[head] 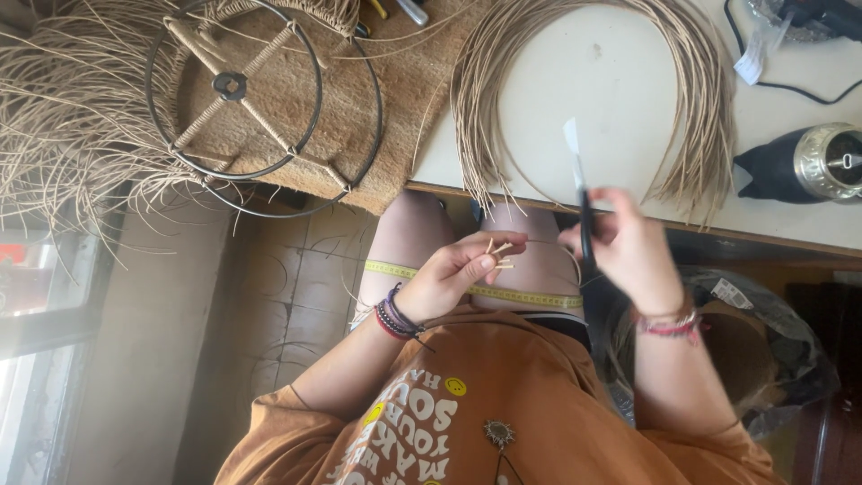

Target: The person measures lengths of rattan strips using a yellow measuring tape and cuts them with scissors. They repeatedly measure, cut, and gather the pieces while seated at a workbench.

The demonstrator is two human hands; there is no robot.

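Your left hand [453, 274] sits over your lap, fingers [489, 260] pressed together, pinching a small bunch of short cane ends [499, 251] that fan out past the fingertips. Your right hand [628, 247] is blurred; its fingers are curled round a dark-handled blade [579, 193], tip pointing up over the bench [611, 81] edge. The cane ends lie just left of the blade, apart from it. A yellow tape measure [489, 289] lies across your thighs, under the left hand. On the bench: a large arc of loose cane strands [700, 99], a wire ring frame [238, 85] with cane-wrapped spokes on a woven mat [395, 99], and a dark tool with a metal nozzle [804, 166] at right.
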